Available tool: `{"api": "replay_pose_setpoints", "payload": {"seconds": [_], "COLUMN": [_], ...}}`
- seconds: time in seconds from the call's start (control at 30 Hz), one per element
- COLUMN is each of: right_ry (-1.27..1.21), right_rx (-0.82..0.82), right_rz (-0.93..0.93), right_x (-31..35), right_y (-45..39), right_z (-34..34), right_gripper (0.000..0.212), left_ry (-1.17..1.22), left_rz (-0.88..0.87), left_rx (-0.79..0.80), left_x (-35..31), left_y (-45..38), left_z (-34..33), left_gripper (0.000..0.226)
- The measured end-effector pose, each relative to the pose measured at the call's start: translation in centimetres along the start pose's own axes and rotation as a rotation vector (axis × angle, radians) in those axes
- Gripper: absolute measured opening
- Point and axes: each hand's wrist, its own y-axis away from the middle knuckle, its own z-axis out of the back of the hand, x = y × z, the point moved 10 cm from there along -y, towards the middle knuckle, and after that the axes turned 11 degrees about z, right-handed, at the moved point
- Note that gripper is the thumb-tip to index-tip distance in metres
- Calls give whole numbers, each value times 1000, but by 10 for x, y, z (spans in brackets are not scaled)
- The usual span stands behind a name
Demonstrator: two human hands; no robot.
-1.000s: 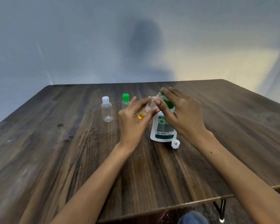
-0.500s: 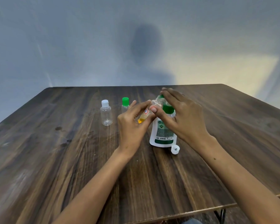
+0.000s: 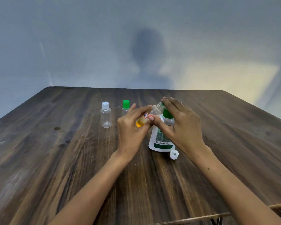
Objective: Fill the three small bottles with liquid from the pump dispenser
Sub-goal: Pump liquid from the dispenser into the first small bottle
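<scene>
So the left hand (image 3: pixel 131 129) has its fingers and thumb curled round a small clear bottle (image 3: pixel 148 115), holding it tilted with the open neck pointing up and to the right, right at the nozzle of the pump dispenser (image 3: pixel 162 135). There's a bit of yellow-orange liquid pooled at the low end of that bottle, down by the palm. The right hand (image 3: pixel 181 125) sits on top of the dispenser with its fingers bent over the green pump head, and its thumb reaches across to touch the tilted bottle. The dispenser itself is white with a green label and stands on the wooden table (image 3: pixel 55 159). A little white cap (image 3: pixel 174 155) lies open side up just beside the dispenser's base, on the near right. Further back on the left stand two more small bottles, both upright and capped: one with a white cap (image 3: pixel 106 114) and one with a green cap (image 3: pixel 125 108), which is partly hidden behind the left hand's fingers.
</scene>
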Motion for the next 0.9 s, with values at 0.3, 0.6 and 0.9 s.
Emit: {"api": "replay_pose_setpoints", "payload": {"seconds": [0.3,0.6,0.9], "right_ry": [48,60,41], "right_rx": [1,21,15], "right_rz": [22,43,54], "right_x": [0,1,3], "right_y": [-5,-11,-12], "right_z": [2,7,12], "right_gripper": [77,80,79], "left_ry": [-11,-21,-28], "left_rz": [0,-14,-9], "left_rx": [-19,-26,-20], "left_x": [0,-3,-1], "left_y": [0,-1,-1], "left_z": [1,1,0], "left_gripper": [37,36,40]}}
